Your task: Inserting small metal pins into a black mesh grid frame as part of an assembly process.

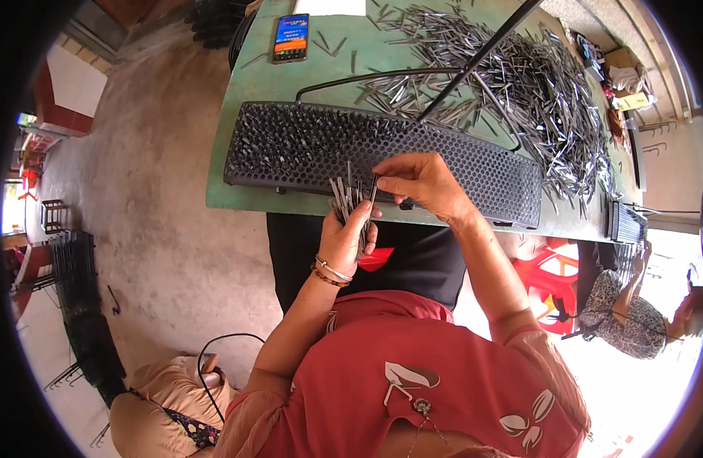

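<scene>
My left hand (348,235) is closed round a bundle of thin metal strips (342,197), their ends fanning upward. Close beside it, my right hand (424,183) pinches the top of a dark strip (374,185) between thumb and fingertips. Just beyond both hands lies a long black perforated rack (474,169) with rows of small holes. Many short pieces stand upright in its left part (279,141), while the holes on its right part show bare. A thin black rod frame (367,77) rises from the rack's far side.
A large heap of loose metal strips (535,91) covers the far right of the green table (248,84). A phone (291,38) lies at its far left. To the right, a red plastic stool (550,278) stands near another person (630,313). Dark stacked rods (80,305) lie at left.
</scene>
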Motion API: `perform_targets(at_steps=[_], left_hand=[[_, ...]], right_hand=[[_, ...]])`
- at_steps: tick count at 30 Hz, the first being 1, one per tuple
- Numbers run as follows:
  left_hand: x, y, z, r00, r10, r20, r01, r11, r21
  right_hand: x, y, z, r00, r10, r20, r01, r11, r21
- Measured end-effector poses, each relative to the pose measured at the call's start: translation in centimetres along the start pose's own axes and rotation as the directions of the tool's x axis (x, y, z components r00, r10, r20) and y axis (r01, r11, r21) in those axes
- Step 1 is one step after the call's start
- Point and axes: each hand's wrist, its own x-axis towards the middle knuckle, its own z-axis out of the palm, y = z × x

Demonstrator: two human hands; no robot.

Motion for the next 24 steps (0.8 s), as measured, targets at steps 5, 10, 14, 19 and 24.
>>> perform_targets(at_steps=[5, 10, 14, 19, 24], left_hand=[[0.0, -0.2, 0.1, 0.997, 0.071, -0.008, -0.07, 0.996, 0.046], [0.1, -0.1, -0.5, 1.0, 0.011, 0.028, -0.013, 0.997, 0.079], [0.0, -0.4, -0.3, 1.0, -0.001, -0.012, 0.002, 0.997, 0.072], [0.2, -0.4, -0.2, 0.998, 0.045, -0.041, -0.043, 0.998, 0.054], [0.1, -0.5, -0.2, 0.998, -0.052, -0.026, 0.054, 0.995, 0.079]], right_hand=[[-0.6, 0.0, 1.0, 0.999, 0.03, -0.01, -0.03, 0.999, 0.014], [-0.6, 0.3, 0.9, 1.0, -0.014, 0.016, 0.013, 0.998, 0.057], [-0.6, 0.3, 0.9, 0.999, -0.016, -0.037, 0.015, 0.999, -0.032], [0.1, -0.1, 0.7, 0.925, -0.208, -0.317, 0.19, 0.978, -0.085], [2.9, -0.4, 0.9, 0.754, -0.509, -0.416, 0.322, 0.838, -0.44]])
